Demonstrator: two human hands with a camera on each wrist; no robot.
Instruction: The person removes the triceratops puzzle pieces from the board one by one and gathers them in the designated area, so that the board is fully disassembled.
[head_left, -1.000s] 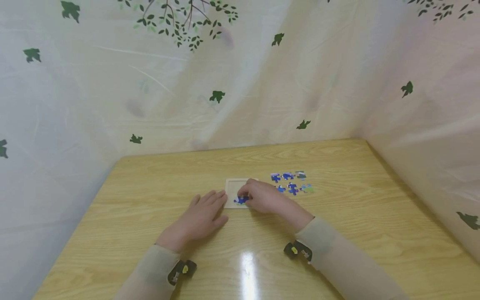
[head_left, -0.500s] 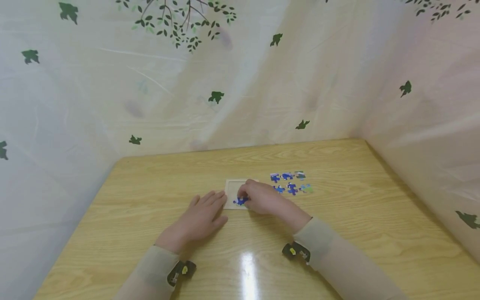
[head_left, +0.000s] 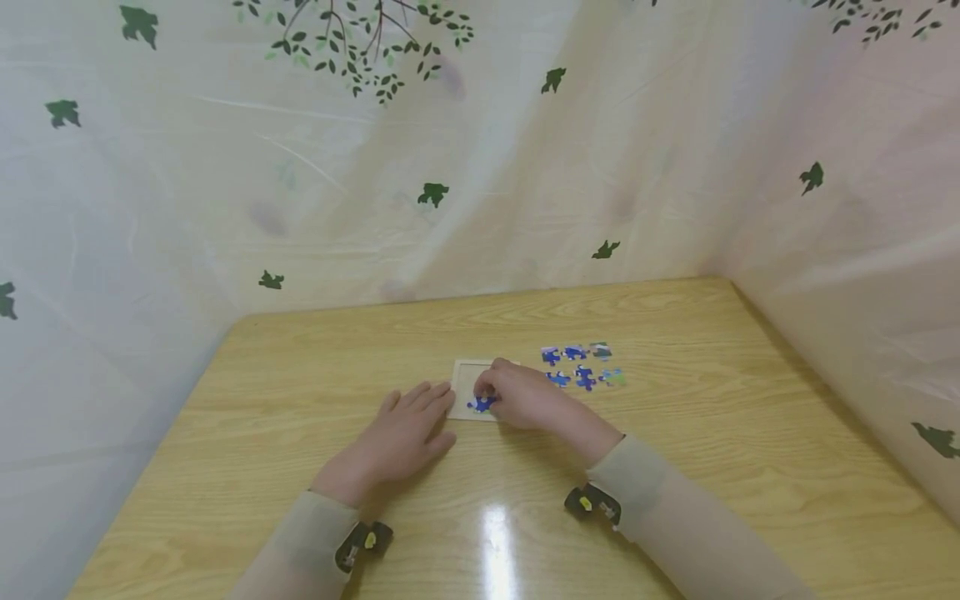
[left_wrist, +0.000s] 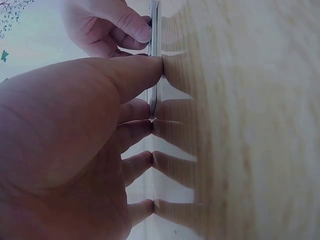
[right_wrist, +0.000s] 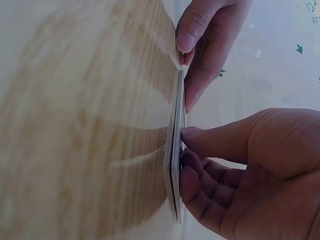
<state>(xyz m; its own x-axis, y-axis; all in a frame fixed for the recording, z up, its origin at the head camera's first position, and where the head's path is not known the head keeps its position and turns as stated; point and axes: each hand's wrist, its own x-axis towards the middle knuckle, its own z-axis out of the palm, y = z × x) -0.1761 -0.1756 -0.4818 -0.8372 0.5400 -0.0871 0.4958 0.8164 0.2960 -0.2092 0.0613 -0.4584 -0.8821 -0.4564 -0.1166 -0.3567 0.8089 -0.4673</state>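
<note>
A small square puzzle tray with a pale rim lies on the table. My left hand rests palm down at its left side, fingers extended and fingertips touching the tabletop; a finger meets the tray's edge. In the left wrist view, the left thumb also reaches the tabletop. My right hand is over the tray's right part, with thumb and curled fingers pinching a blue jigsaw piece in its lower area. The right wrist view shows the right thumb and fingers at the tray's top face; the piece is mostly hidden there.
Several loose jigsaw pieces lie in two rows to the right of the tray, partly behind the right hand. The wooden table meets a pale curtain with printed leaves at its back and sides.
The blue piece sits marginally lower, and the tray has shifted very slightly to the right. Both hands hold nearly the same position.
</note>
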